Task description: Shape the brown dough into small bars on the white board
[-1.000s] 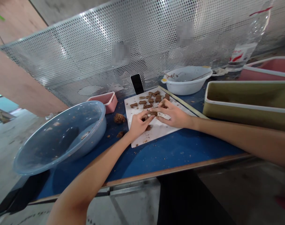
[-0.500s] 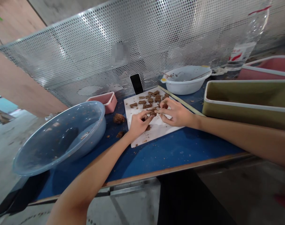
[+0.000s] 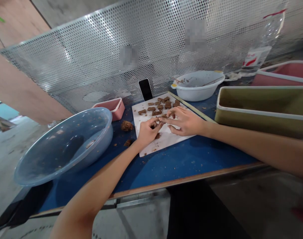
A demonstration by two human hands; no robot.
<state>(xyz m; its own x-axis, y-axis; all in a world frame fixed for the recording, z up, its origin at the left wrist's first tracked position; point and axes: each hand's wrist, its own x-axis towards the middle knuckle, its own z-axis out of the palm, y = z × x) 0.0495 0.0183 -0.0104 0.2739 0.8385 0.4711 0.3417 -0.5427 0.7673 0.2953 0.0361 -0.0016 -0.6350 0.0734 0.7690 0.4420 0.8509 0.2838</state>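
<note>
My left hand (image 3: 148, 130) is low over a white board (image 3: 147, 146), thumb and fingers pinched around a small brown clay-like piece (image 3: 162, 117) that the fingers mostly cover. From the right comes my right hand (image 3: 185, 122), its fingers apart and its extended fingertips touching the piece beside my left fingertips. Just beyond both hands, several shaped brown pieces (image 3: 156, 113) lie in loose rows on the board. Crumbs are scattered there, and another brown bit (image 3: 157, 135) shows by my left hand.
A large blue basin (image 3: 66, 146) and a small pink box (image 3: 119, 109) stand left, near a brown lump (image 3: 126, 125). A phone (image 3: 145, 89) leans against the perforated metal screen (image 3: 96, 66). Rightward are a white basin (image 3: 198, 92), a green trough (image 3: 261, 121) and a water bottle (image 3: 257, 56).
My right hand has shifted slightly left and down, its fingers now reaching to my left fingertips. My left hand keeps its pinch in the same spot.
</note>
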